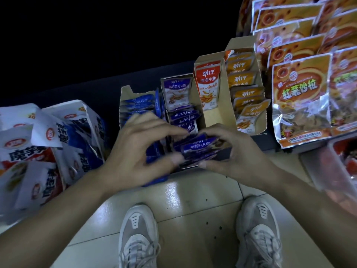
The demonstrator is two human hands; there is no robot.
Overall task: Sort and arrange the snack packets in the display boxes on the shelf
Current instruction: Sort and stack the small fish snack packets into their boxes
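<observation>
Both hands on the purple packet stack, at the front of the purple box. Left hand grip pinches one end, right hand grip curls round the other. Risk: slick packets fan out, slip into the blue box or onto the floor.

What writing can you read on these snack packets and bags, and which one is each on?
"劲仔", "深海小鱼": red packet.
"深海小鱼": purple packets, front stack and the upright one behind.
"劲仔": orange packets.
"HONGSHUSHALA", "红薯沙拉": large orange bag.
"魔芋": white bags, partly hidden.
Finer print everywhere is too blurred.
</observation>
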